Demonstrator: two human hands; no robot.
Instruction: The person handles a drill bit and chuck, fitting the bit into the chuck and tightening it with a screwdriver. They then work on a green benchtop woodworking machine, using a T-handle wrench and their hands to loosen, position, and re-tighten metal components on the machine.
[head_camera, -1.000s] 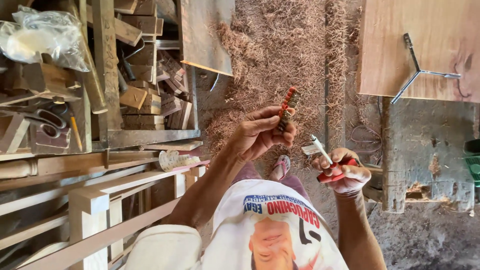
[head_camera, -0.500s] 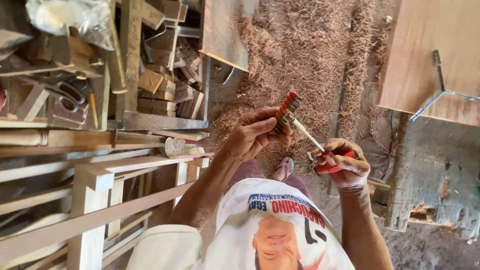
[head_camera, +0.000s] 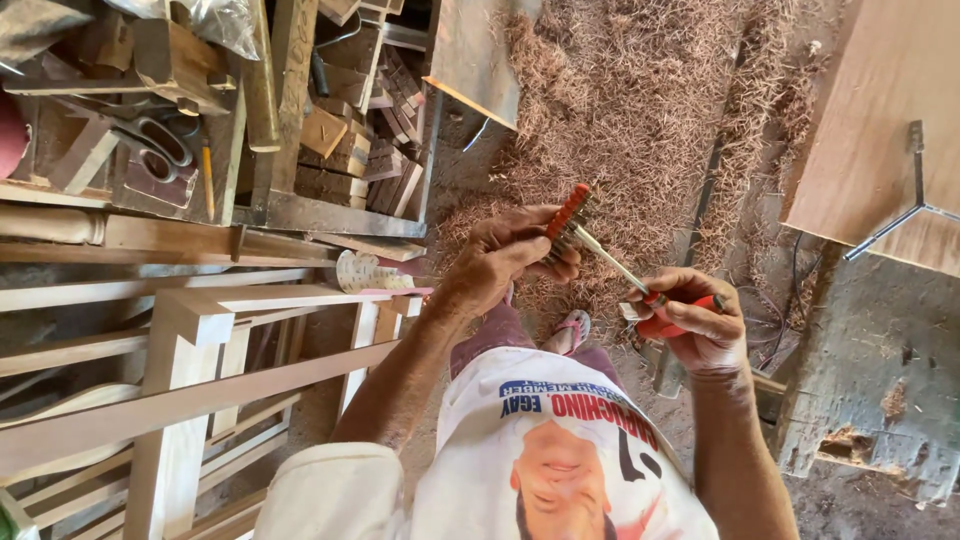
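The floor (head_camera: 640, 110) is covered with a big heap of brown wood shavings. A pale wood frame (head_camera: 200, 370) with long bars fills the lower left. Above it sits a messy shelf (head_camera: 330, 215) full of wood blocks (head_camera: 340, 150). A flat board (head_camera: 880, 130) lies at the upper right, with a thin metal bracket (head_camera: 915, 205) on it. A white shirt (head_camera: 560, 450) with a print shows at the bottom.

The left hand (head_camera: 510, 255) is closed around a red bit holder (head_camera: 567, 215). It holds it up in the air, over the shavings, in the middle of the view. Small metal bits stick out of the holder's side.

The right hand (head_camera: 695, 320) is closed around the red handle of a screwdriver (head_camera: 640, 290). The thin metal shaft points up and left. Its tip touches the holder, right by the left fingers. The two hands are near each other but do not touch.

A foot in a sandal (head_camera: 572, 330) stands on the floor, just below the hands.
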